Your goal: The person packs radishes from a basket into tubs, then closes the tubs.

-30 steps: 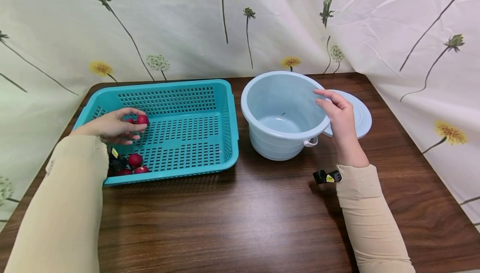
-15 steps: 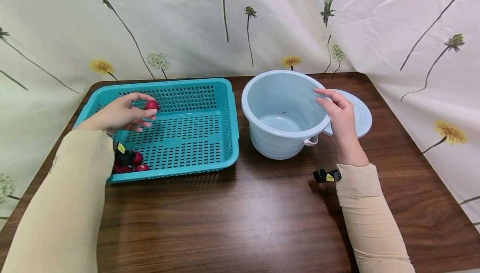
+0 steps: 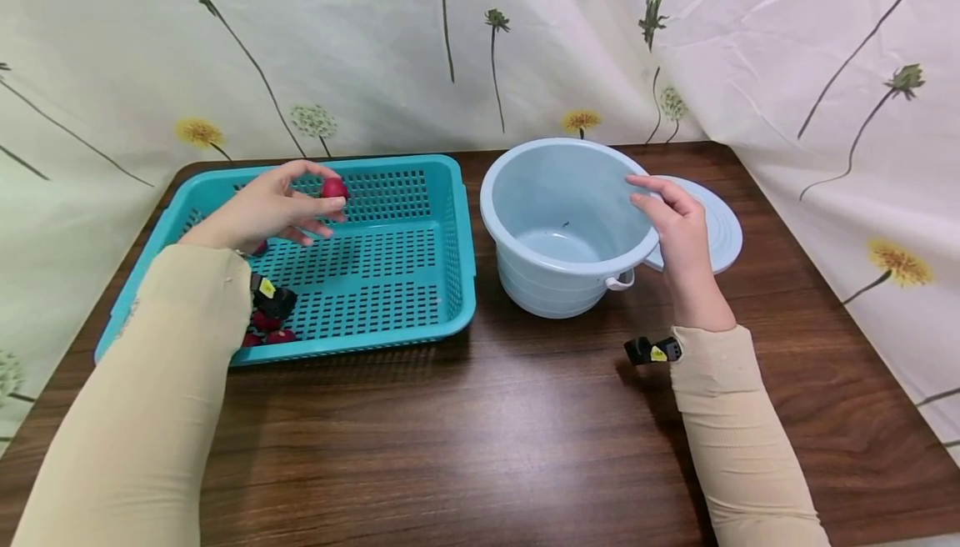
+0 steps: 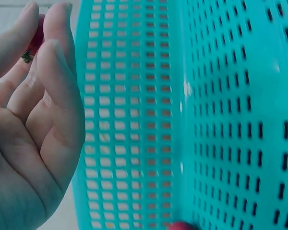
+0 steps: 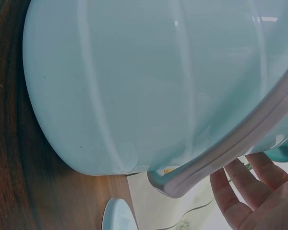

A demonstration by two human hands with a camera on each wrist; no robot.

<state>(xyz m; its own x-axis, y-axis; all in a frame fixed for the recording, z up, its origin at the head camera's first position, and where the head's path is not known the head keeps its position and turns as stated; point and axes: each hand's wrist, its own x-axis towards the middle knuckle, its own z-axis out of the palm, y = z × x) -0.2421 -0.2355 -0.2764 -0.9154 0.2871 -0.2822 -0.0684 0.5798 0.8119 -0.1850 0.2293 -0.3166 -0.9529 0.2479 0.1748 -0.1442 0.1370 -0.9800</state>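
Note:
In the head view my left hand point(image 3: 281, 205) pinches a red radish point(image 3: 333, 189) between thumb and fingers, above a turquoise basket point(image 3: 467, 263). The left wrist view shows the held radish point(image 4: 37, 38), mostly hidden by fingers, with a green stub. Several more radishes point(image 3: 281, 336) lie in the basket's near left corner, partly covered by my arm. My right hand point(image 3: 678, 222) is at the right rim of a light blue bucket point(image 3: 555, 288), thumb and a finger extended over it. Whether it touches the rim I cannot tell. Other fingers point(image 5: 252, 184) stretch out beside the handle.
A light blue round lid point(image 3: 716, 226) lies on the brown wooden table point(image 3: 465, 447), right of the bucket. The bucket's pale handle point(image 3: 621, 282) hangs at its near right side. Behind the table hangs a white cloth point(image 3: 420, 55) with flower prints.
My left hand has lifted the radish from the basket's left side and carried it up and to the right. My right hand and the bucket stay where they were.

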